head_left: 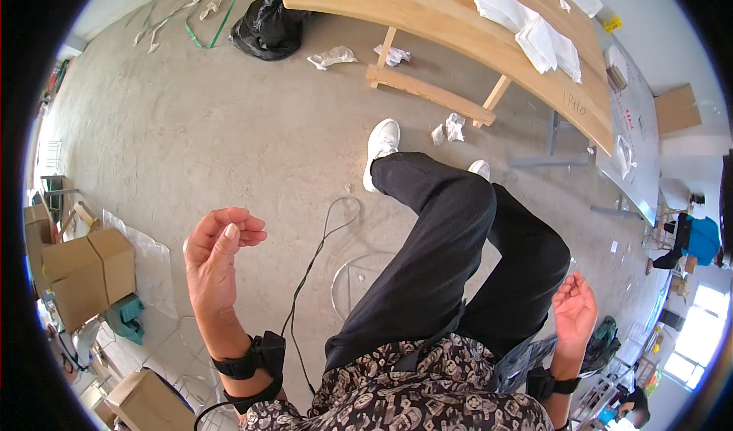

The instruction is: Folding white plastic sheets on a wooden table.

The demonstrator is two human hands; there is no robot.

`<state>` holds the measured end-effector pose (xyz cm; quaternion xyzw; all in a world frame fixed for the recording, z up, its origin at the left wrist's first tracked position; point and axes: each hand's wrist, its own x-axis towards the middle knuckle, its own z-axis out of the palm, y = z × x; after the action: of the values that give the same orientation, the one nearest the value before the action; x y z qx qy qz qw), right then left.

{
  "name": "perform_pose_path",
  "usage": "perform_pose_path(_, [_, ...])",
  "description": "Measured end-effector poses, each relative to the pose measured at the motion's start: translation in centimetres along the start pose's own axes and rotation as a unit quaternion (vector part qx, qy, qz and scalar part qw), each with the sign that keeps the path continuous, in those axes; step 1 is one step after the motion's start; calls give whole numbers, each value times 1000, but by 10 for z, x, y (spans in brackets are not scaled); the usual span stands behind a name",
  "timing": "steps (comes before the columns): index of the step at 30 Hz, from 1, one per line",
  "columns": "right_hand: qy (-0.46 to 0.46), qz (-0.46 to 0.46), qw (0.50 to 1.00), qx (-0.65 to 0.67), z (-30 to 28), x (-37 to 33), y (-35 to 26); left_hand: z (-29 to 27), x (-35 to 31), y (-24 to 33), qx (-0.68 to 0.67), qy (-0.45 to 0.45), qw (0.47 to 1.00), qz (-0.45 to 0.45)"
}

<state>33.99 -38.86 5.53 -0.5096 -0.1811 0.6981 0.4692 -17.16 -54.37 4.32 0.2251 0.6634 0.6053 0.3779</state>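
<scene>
My left hand point(217, 257) is raised over the floor at the left, its fingers loosely bent and the thumb beside them; nothing shows in it. Lower at the right, my right hand point(575, 309) hovers beside my thigh, palm partly turned up and fingers half curled, with nothing visible in its grasp. Neither hand touches any object. A black strap with a small box point(263, 352) is around my left forearm, and another dark band point(551, 385) circles the right wrist. My legs in dark trousers point(435, 232) stretch forward between the hands.
A wooden table point(427, 7) with white cloths point(527, 26) stands ahead. A black bag point(269, 26) and scraps lie on the floor. A cable point(309, 267) loops near my left leg. Cardboard boxes point(88, 274) are at the left; a person in blue point(699, 240) is far right.
</scene>
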Motion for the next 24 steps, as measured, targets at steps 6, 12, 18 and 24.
perform_pose_path(6, [16,-2,1000,23,3,10,-8,8,6,6,18,8,1000,-12])
perform_pose_path(12, [16,-20,999,31,-7,17,-17,15,11,10,22,-4,1000,-6])
perform_pose_path(18, [24,-30,997,64,-21,13,-16,33,15,16,44,-22,999,4])
perform_pose_path(24, [30,-26,996,85,-35,7,-11,47,16,20,56,-38,998,14])
